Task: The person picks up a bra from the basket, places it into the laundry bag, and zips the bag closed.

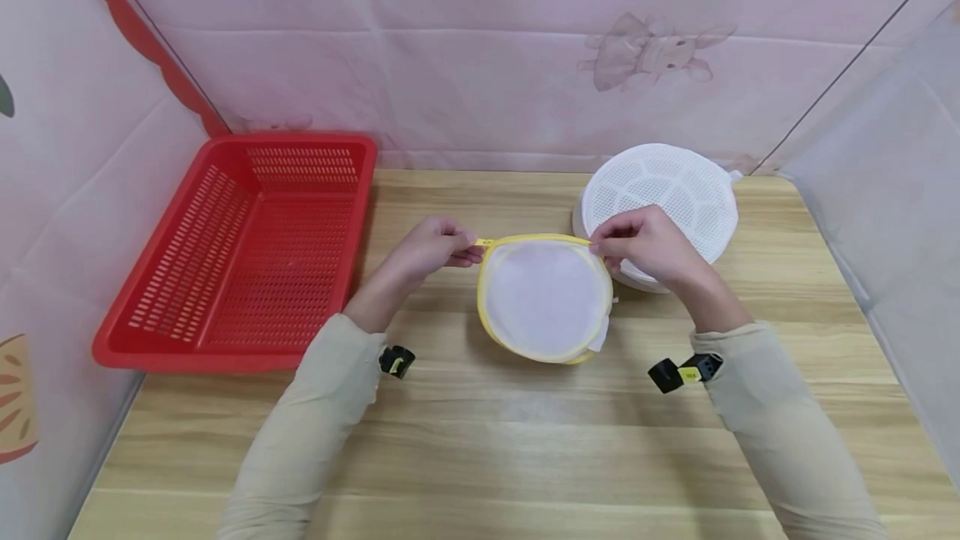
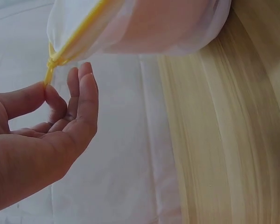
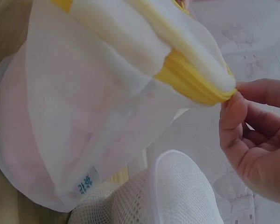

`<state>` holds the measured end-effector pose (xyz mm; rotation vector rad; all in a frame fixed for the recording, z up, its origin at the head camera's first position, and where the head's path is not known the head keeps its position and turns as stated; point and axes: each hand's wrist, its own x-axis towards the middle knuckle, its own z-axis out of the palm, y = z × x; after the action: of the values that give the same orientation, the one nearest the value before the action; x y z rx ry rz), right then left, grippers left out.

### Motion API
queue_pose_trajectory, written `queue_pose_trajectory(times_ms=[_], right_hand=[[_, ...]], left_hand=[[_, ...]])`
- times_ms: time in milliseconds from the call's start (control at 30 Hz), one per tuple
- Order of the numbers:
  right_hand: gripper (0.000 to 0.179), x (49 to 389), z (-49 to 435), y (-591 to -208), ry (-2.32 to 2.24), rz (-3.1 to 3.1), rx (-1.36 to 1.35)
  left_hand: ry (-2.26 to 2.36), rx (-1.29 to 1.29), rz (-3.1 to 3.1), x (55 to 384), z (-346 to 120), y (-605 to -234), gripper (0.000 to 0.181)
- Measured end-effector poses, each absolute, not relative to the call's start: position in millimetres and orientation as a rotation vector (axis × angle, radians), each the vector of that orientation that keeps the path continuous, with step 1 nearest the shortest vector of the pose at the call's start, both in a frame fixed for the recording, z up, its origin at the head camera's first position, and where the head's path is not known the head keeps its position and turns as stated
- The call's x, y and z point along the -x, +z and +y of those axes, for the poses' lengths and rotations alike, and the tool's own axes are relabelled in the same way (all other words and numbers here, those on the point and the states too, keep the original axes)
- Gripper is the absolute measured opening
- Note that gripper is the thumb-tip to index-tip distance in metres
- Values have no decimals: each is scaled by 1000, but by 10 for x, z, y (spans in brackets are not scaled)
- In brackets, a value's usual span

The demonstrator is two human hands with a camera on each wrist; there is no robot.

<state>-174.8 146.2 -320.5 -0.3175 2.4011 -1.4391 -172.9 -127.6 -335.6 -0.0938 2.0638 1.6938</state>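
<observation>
Between my hands stands a round white mesh laundry bag [image 1: 547, 298] with yellow zipper trim. Something pale pink shows through its thin mesh in both wrist views. My left hand [image 1: 441, 244] pinches the small yellow loop [image 2: 48, 74] at the bag's left end between thumb and index finger, its other fingers raised. At the opposite end, my right hand [image 1: 651, 244] pinches the yellow trimmed edge [image 3: 196, 84] of the bag. A white tag [image 3: 86, 183] with blue lettering hangs on the bag's side.
A red plastic basket [image 1: 347, 273] with slotted walls stands at the left. Close behind my right hand is a second, white round mesh bag [image 1: 693, 198]. The wood-grain table [image 1: 510, 457] meets a pink patterned backdrop [image 1: 465, 90] at the back and pale walls at both sides.
</observation>
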Motion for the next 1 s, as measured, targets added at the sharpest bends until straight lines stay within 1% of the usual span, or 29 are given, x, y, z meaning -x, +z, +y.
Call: queue_pose_trajectory(times_ms=[267,400,600,767,1000], right_hand=[[13,1764,1480,-3218,-1406,2354,318],[12,1785,1473,-3238,-1365,2352,380],[15,1816,1401,-3245,-1341,2361,455],[14,1834,1302,-3240,-1307,2418,472],[10,1818,1243,-3218,-1292,2468,394]], left_hand=[[1648,126,2099,1757,-1245,-3300,20],[1635,137,2123,1782,-1216,-3252,20],[1626,90,2142,1784,-1159,-3164,19],[1579,54,2179,1768,-1074,-3105,20],[1550,84,2199,1772,-1061,-3111,20]])
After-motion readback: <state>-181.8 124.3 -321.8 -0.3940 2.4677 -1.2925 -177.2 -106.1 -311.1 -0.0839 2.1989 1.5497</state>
